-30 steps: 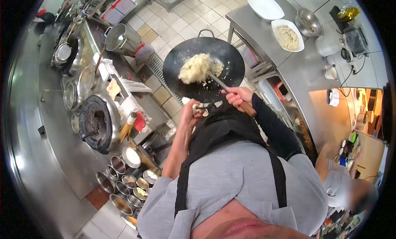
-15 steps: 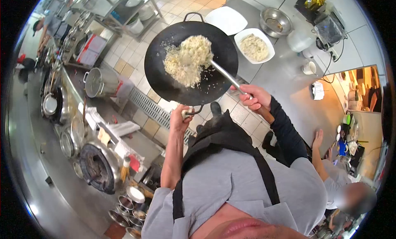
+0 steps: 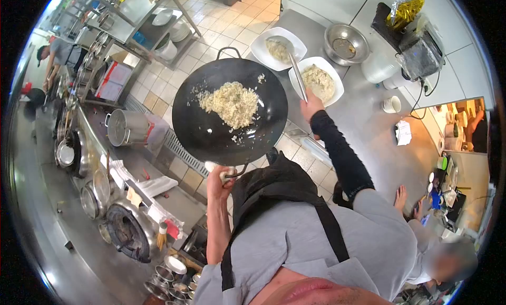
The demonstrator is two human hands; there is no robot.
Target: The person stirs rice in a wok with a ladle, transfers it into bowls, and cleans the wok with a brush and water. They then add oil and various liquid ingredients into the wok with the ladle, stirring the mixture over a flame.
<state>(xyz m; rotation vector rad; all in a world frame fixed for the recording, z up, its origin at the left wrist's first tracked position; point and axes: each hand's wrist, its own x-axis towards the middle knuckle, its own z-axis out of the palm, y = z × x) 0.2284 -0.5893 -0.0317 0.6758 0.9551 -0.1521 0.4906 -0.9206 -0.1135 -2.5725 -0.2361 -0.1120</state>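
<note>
My left hand (image 3: pixel 217 183) is closed round the near handle of a black wok (image 3: pixel 197 134), with a white cloth (image 3: pixel 227 173) in the grip. A heap of fried rice (image 3: pixel 232 106) lies in the wok, with grains scattered about it. My right hand (image 3: pixel 312 107) grips the handle of a metal ladle (image 3: pixel 298 76), reaching past the wok's right side. The ladle's head is at the far white dish (image 3: pixel 259 48), where some rice shows beneath it. Beside it, close to my right hand, a second white dish (image 3: pixel 336 91) holds rice.
A steel bowl (image 3: pixel 354 41) and a white cup (image 3: pixel 391 104) stand on the steel counter (image 3: pixel 363 131). At left are a stockpot (image 3: pixel 126 127) and a burner (image 3: pixel 125 234). Co-workers are at far left and lower right; one person's hand (image 3: pixel 400 198) rests on the counter.
The ladle has moved from the wok to the far dish, which now has rice in it. My right hand has gone up. The wok has shifted down and left, holding less rice.
</note>
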